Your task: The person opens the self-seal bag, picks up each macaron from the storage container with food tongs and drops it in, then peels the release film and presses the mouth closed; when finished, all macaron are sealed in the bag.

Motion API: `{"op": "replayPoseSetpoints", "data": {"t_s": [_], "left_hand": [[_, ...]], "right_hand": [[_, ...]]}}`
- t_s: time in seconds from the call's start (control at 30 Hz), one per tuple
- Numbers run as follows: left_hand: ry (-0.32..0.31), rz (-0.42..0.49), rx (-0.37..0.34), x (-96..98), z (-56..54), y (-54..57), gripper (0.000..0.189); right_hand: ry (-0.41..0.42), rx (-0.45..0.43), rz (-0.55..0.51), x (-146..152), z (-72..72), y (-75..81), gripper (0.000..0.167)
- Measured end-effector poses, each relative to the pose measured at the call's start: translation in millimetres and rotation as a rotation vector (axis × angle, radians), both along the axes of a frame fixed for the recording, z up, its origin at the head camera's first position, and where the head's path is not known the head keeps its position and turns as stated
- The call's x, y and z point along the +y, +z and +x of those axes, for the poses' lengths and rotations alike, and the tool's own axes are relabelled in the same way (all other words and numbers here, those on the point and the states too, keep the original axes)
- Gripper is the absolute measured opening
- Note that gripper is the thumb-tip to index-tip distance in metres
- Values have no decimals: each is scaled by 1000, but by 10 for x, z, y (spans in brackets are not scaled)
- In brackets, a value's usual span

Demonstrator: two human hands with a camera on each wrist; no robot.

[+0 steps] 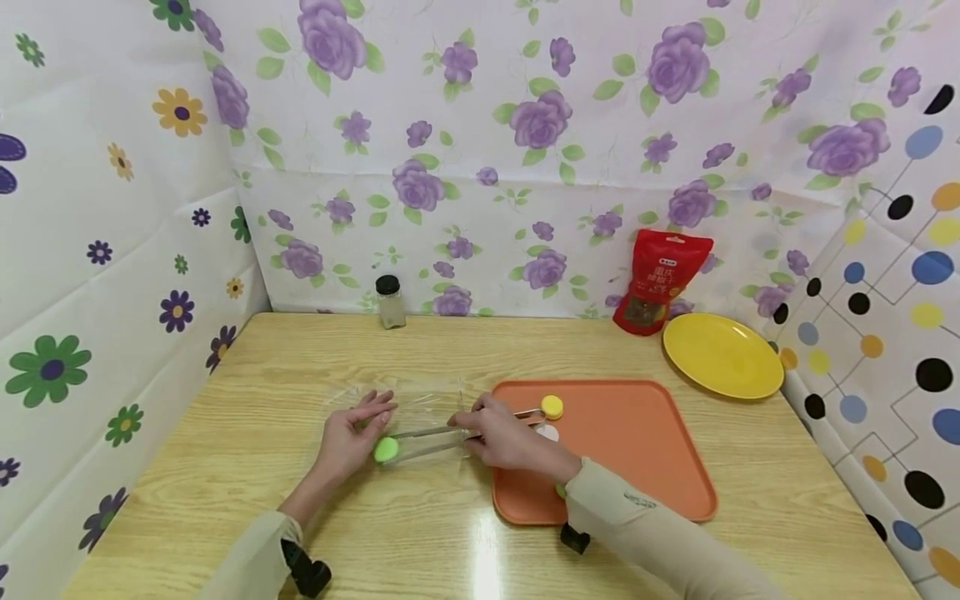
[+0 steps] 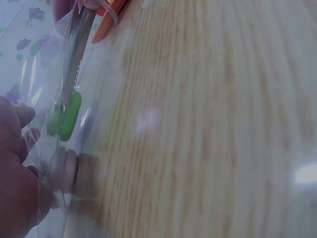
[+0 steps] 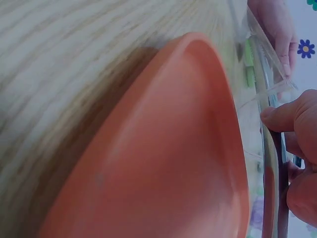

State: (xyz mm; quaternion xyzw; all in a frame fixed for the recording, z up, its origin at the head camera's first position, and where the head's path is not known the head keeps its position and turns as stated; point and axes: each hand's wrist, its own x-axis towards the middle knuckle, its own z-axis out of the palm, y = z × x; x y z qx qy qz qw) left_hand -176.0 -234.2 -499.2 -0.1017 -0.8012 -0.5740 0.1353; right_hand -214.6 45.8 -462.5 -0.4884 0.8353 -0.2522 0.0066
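My right hand [image 1: 498, 433] grips metal tongs [image 1: 429, 450] around their middle. The tongs point left, their serrated tips pinching a green macaron [image 1: 387, 450]. That macaron is within a clear plastic box [image 2: 42, 168], whose outline is faint against the table. My left hand [image 1: 347, 442] holds the box near its left end, fingers bent along the clear wall. Inside, close to the left fingers, is a pale round piece [image 2: 64, 171], possibly another macaron. On the orange tray [image 1: 637, 467] lie a yellow macaron [image 1: 552, 407] and a white macaron [image 1: 549, 432]; a green edge shows beneath my right forearm.
A small black-lidded jar [image 1: 390, 302] stands at the back of the table. At the back right are a red pouch [image 1: 662, 282] and a yellow plate [image 1: 722, 357]. Patterned cloth walls [image 1: 465, 167] enclose the table on its back and sides.
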Motion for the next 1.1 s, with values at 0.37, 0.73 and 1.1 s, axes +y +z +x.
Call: {"op": "replayPoseSetpoints", "data": {"t_s": [0.37,0.73,1.1], "left_hand": [[19,3,-19,14,6,20,15],[8,12,-6,2,5,9,16],[-6,29,-8,-4,33,-2,16]], "right_hand": [[20,-32,54,-78,21,-34,31],[25,-49,94,-89,18,-6,34],[9,4,89,83,13,103,38]]}}
